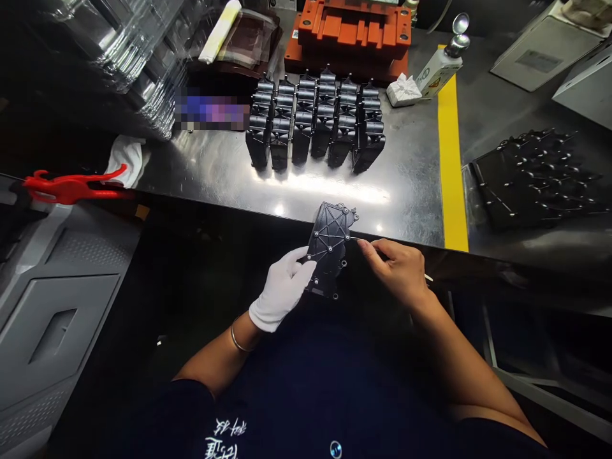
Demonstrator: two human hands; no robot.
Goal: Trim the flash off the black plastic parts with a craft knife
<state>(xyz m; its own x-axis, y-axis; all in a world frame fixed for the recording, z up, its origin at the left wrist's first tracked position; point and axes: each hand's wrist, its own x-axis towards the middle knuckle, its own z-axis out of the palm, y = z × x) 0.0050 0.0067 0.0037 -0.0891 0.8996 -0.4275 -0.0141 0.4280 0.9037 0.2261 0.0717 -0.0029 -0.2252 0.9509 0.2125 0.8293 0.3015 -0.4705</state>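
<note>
My left hand [283, 287], in a white glove, grips a flat black plastic part [329, 245] by its left edge. Ribs cross in triangles on the face of this part, with small light round bosses and ring-shaped lugs along its right side. Bare and pinched closed, my right hand [399, 264] holds a thin tool [354, 239] whose fine tip meets the part's right edge by a boss. A pale end [429, 278], perhaps of the same tool, sticks out behind the hand. Most of the tool is hidden by the fingers.
Rows of black moulded parts [315, 118] stand on the metal bench [210, 172] before an orange fixture [354, 32]. A white bottle [437, 73] is beside yellow tape [449, 166]. More black parts [540, 175] lie right. Red-handled pliers or cutters [71, 187] sit left.
</note>
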